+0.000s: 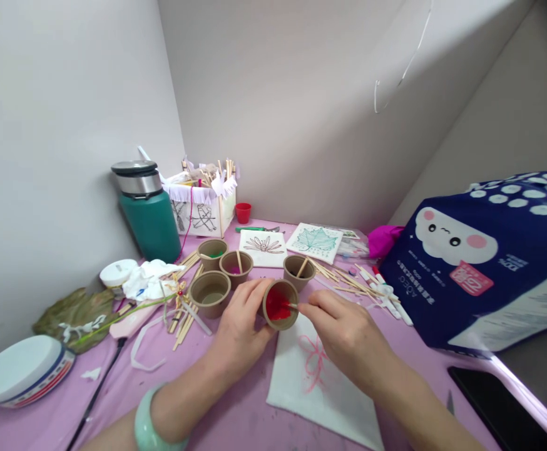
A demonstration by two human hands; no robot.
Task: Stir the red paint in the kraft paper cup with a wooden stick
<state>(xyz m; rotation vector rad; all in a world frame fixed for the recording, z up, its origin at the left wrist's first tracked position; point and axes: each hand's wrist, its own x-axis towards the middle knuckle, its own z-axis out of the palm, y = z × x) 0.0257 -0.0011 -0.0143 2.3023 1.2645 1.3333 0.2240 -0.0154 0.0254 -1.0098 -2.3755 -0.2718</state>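
My left hand (243, 326) grips a small brown cup (270, 305) that is tilted toward me, with red paint (279, 305) inside. Between the fingers of my right hand (342, 329) is a thin wooden stick (293, 306), its tip dipped in the red. Below both hands lies a white cloth (330, 401) with a pink flower outline. More brown cups stand close by: one with green (213, 250), one with purple and a stick (236, 268), a light one (210, 293), and one with a stick (299, 269) behind my right hand.
A green bottle (149, 216) and a decorated box (203, 210) stand back left. Two drawn squares, a flower (263, 250) and a leaf (314, 243), lie behind the cups. A large blue package (442, 300) and a phone (503, 401) are right; a bowl (24, 369) is left.
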